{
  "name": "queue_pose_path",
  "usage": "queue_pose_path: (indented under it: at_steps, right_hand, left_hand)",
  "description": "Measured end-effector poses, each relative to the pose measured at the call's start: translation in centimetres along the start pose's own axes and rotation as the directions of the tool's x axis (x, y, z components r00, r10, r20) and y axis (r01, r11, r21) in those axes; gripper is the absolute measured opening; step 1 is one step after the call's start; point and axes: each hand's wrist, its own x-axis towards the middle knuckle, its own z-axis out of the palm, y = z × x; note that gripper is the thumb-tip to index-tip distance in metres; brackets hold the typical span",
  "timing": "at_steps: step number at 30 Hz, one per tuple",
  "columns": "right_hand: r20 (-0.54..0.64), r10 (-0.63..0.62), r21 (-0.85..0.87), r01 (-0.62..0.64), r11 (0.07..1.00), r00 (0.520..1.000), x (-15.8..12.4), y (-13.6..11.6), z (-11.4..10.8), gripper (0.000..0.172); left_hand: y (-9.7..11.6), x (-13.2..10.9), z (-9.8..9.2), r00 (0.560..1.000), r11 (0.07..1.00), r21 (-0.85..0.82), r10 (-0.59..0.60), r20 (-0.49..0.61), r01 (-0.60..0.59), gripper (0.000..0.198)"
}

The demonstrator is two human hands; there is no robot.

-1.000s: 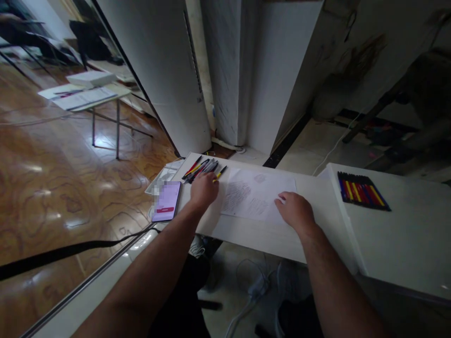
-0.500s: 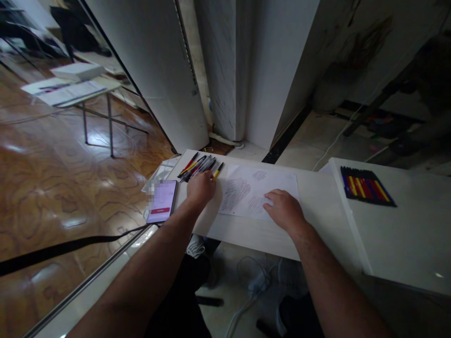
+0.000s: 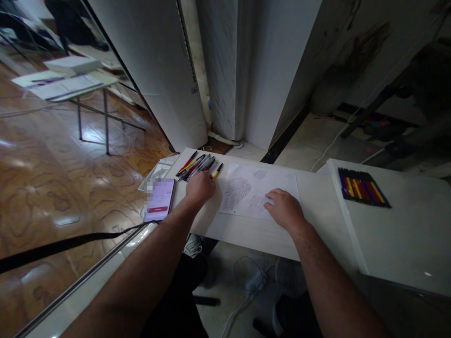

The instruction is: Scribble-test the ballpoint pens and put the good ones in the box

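My left hand point(image 3: 199, 188) rests on the white table point(image 3: 253, 232), its fingers closed over the end of a yellow-and-black pen point(image 3: 217, 171). Just beyond it lies a bunch of several pens point(image 3: 196, 165) in red, black and grey. My right hand point(image 3: 284, 208) lies palm down on a sheet of paper point(image 3: 253, 190) covered with scribbles, its fingers curled loosely; nothing shows in it. A phone point(image 3: 159, 205) with a lit screen lies left of my left hand at the table's edge.
A flat pack of coloured pens point(image 3: 362, 193) lies on a second white table point(image 3: 405, 239) at the right. White pillars point(image 3: 246, 70) stand behind. Cables point(image 3: 246, 300) run on the floor under the table. A folding table with papers point(image 3: 59, 87) stands far left on glossy wood flooring.
My right hand has slid a little left across the paper. My left hand has stayed at the yellow-and-black pen. The view has shifted slightly.
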Motion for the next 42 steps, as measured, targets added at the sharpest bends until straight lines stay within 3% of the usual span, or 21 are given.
queue_pose_path:
  at_steps: [6, 10, 14, 17, 21, 27, 33, 35, 37, 40, 42]
  right_hand:
    - [0.002, 0.002, 0.006, -0.002, 1.0, 1.0, 0.0, -0.1, -0.2, 0.024]
    - [-0.065, 0.019, 0.094, -0.013, 0.995, 0.998, 0.1, -0.3, -0.3, 0.027]
    - [-0.232, 0.092, 0.332, -0.01, 0.943, 0.968, 0.4, -0.8, -0.3, 0.025]
    - [-0.241, 0.174, 0.546, -0.015, 0.837, 0.955, 0.8, -1.3, -0.4, 0.025]
    - [-0.166, 0.223, 0.743, -0.027, 0.669, 0.961, 1.2, -1.9, -0.4, 0.033]
    - [-0.102, 0.252, 0.86, -0.042, 0.509, 0.962, 1.3, -2.4, -0.5, 0.042]
    - [-0.077, 0.266, 0.891, -0.053, 0.451, 0.961, 1.1, -2.9, -0.5, 0.039]
    - [-0.07, 0.242, 0.89, -0.048, 0.453, 0.968, 1.0, -3.0, -0.7, 0.036]
    - [-0.027, 0.196, 0.895, -0.063, 0.441, 0.98, 0.9, -3.2, -0.8, 0.034]
    - [0.069, 0.099, 0.889, -0.106, 0.445, 0.993, 0.7, -3.4, -0.7, 0.031]
    - [0.117, 0.031, 0.874, -0.118, 0.471, 0.993, 0.5, -3.6, -0.6, 0.028]
  left_hand:
    - [0.3, 0.1, -0.3, 0.999, 0.998, -0.062, 0.029, -0.033, -0.031, 0.029]
    - [1.3, -0.1, -0.9, 0.998, 0.95, -0.31, 0.03, -0.054, -0.045, 0.027]
    - [2.5, -0.6, -1.1, 0.992, 0.739, -0.673, 0.106, 0.073, -0.03, 0.021]
    - [3.3, -1.2, -0.8, 0.967, 0.588, -0.809, 0.219, 0.133, -0.022, 0.018]
    - [4.5, -2.3, -0.3, 0.923, 0.486, -0.874, 0.341, 0.177, -0.012, 0.02]
    - [5.7, -3.5, 0.0, 0.855, 0.424, -0.906, 0.464, 0.23, 0.013, 0.024]
    - [6.6, -4.6, 0.8, 0.801, 0.412, -0.911, 0.548, 0.24, -0.009, 0.023]
    - [6.8, -4.8, 1.0, 0.809, 0.403, -0.915, 0.547, 0.214, -0.03, 0.023]
    - [6.9, -4.8, 1.1, 0.856, 0.364, -0.931, 0.483, 0.186, -0.003, 0.023]
    - [6.8, -4.5, 0.9, 0.911, 0.225, -0.969, 0.368, 0.185, 0.105, 0.026]
    - [6.7, -4.4, 0.8, 0.902, 0.124, -0.975, 0.374, 0.216, 0.182, 0.031]
